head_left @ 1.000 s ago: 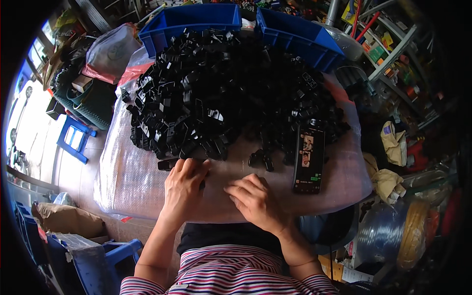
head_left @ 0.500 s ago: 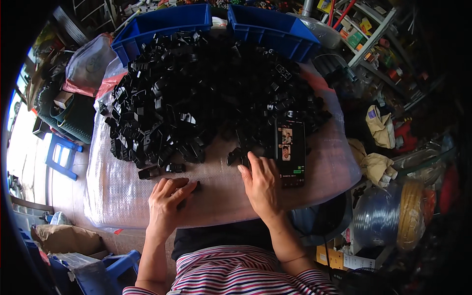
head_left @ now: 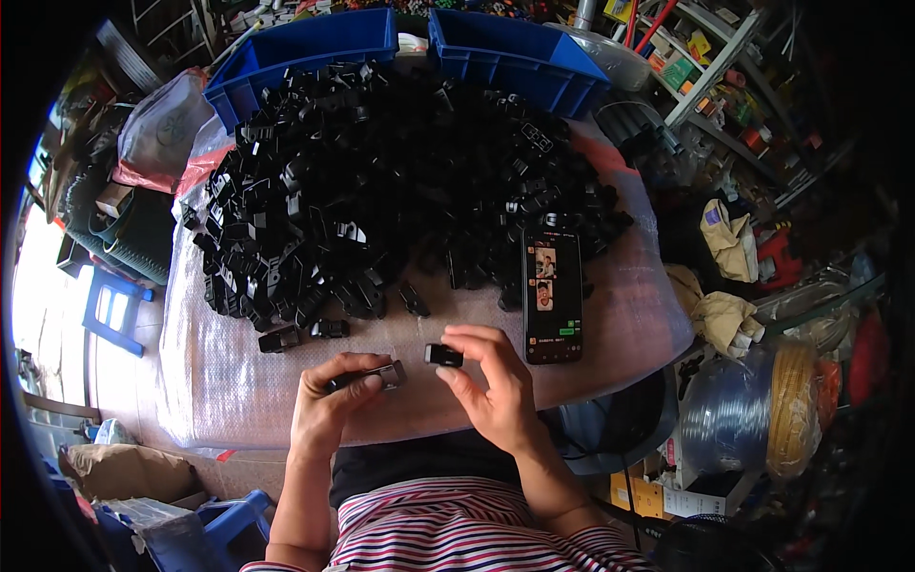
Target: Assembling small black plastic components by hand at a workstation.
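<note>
Between the fingers and thumb of my left hand [head_left: 319, 400] is a black plastic part [head_left: 389, 375] with a shiny squared end; most of it is hidden in the grip. My right hand [head_left: 500, 396] pinches a small, blocky black plastic piece [head_left: 444, 356] a short way to its right. The two parts face each other but do not touch. Just beyond them spreads a large heap of black plastic parts [head_left: 315, 229], with one loose piece [head_left: 414, 300] at its near edge. What kind of parts they are I cannot make out.
A phone [head_left: 553, 329] with a lit screen lies right of my right hand. Wrapped sheeting [head_left: 224, 400] covers the work surface. Two blue bins [head_left: 315, 59] stand behind the heap. A blue stool [head_left: 116, 310] is at left; wrapped spools [head_left: 729, 410] stand at right.
My right hand has come back from the heap's near edge, leftward, with a small black piece now in its pinch. My left hand has turned, bringing its part into clearer view.
</note>
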`<state>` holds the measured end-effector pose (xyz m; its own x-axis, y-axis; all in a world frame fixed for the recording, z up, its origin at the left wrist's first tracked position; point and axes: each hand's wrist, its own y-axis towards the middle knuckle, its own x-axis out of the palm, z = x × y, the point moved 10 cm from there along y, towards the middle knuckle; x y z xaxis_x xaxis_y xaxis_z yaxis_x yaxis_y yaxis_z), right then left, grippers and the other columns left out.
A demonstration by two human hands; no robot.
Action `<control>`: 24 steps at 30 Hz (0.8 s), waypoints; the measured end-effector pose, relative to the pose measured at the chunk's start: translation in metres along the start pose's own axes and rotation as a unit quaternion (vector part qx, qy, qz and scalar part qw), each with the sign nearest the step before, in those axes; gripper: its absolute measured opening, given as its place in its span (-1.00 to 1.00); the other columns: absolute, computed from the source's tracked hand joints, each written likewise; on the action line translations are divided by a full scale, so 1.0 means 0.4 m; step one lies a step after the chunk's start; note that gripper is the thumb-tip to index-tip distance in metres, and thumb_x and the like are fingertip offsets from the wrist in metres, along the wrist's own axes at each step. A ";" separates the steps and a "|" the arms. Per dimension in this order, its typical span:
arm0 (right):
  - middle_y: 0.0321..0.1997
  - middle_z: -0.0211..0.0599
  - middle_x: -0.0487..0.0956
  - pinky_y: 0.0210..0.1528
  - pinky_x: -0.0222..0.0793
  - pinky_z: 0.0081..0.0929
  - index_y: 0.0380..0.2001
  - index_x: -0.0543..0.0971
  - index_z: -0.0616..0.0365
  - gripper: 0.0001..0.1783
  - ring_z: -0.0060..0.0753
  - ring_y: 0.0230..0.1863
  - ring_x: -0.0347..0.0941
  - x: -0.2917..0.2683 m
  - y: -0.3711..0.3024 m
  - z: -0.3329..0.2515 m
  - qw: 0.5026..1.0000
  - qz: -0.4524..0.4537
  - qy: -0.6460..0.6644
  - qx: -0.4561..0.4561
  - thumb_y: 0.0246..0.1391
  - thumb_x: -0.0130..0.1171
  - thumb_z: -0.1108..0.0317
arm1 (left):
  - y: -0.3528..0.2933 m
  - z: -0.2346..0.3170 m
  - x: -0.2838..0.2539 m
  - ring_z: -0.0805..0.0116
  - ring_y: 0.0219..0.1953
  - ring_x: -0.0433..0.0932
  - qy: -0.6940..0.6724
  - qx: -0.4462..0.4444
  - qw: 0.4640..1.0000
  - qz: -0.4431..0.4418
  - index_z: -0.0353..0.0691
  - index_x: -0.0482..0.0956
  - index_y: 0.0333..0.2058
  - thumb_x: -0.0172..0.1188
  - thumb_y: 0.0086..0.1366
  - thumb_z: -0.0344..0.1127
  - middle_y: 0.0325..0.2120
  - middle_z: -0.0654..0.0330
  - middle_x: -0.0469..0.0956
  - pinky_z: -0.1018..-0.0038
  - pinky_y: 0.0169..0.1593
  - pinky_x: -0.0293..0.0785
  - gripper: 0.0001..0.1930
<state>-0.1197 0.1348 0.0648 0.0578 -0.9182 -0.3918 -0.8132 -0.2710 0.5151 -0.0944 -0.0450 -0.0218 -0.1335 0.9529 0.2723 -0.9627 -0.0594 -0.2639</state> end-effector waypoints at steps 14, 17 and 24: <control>-0.19 -0.32 0.51 -0.26 0.49 -0.46 -0.13 0.57 0.21 -0.49 -0.32 -0.24 0.45 0.044 -0.019 -0.103 0.983 -0.039 -0.090 -0.154 -0.30 0.30 0.64 | -0.046 0.052 0.087 0.46 -0.20 0.45 0.164 0.067 0.981 -0.083 -0.33 0.51 -0.01 0.36 0.05 -0.32 -0.30 0.27 0.47 0.55 -0.07 0.35 -0.50; -0.20 -0.33 0.51 -0.26 0.49 -0.45 -0.15 0.58 0.21 -0.50 -0.32 -0.25 0.45 0.056 -0.011 -0.108 0.981 -0.070 -0.089 -0.159 -0.31 0.30 0.64 | -0.046 0.035 0.080 0.45 -0.23 0.44 0.099 0.062 0.991 -0.062 -0.33 0.51 -0.02 0.38 0.07 -0.21 -0.33 0.24 0.45 0.55 -0.08 0.34 -0.49; -0.23 -0.32 0.52 -0.27 0.49 -0.48 -0.16 0.58 0.21 -0.52 -0.32 -0.26 0.45 0.053 -0.023 -0.087 0.982 -0.089 -0.074 -0.149 -0.31 0.33 0.61 | -0.053 0.037 0.091 0.41 -0.21 0.46 0.151 0.109 0.981 -0.055 -0.34 0.50 -0.02 0.38 0.08 -0.23 -0.31 0.22 0.45 0.53 -0.06 0.36 -0.49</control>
<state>-0.0909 0.1077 0.0782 0.0808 -0.8027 -0.5908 -0.5917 -0.5156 0.6197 -0.0824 -0.0132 0.0074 0.0185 0.9998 -0.0069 -0.9992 0.0183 -0.0351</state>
